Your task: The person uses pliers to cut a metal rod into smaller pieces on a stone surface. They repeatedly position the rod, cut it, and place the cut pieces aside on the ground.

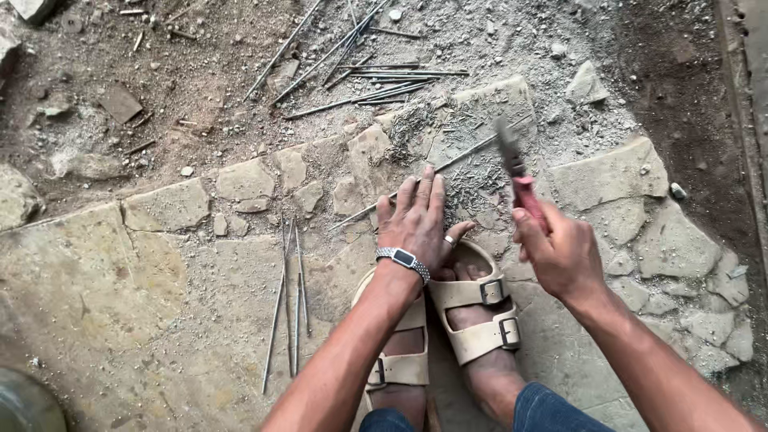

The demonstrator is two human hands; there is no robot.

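Head view is looking down at a thin metal rod (448,164) lying slantwise on a cracked stone slab (608,172), its near part passing under the fingertips of the left hand (418,220). That hand is pressing flat, fingers together and thumb out, pinning the rod just ahead of two tan buckled sandals (472,308). Right of it, the right hand (560,252) is gripping the red handle of a blurred hammer (516,172), fist closed, the head hanging above the rod's far stretch. Grey chips are littering the slab around both hands. Left of the left hand, a few loose rods (288,304) are lying on open stone with free room; beyond the fingertips, more rods (360,68) are scattering over dirt past the slab's broken edge.
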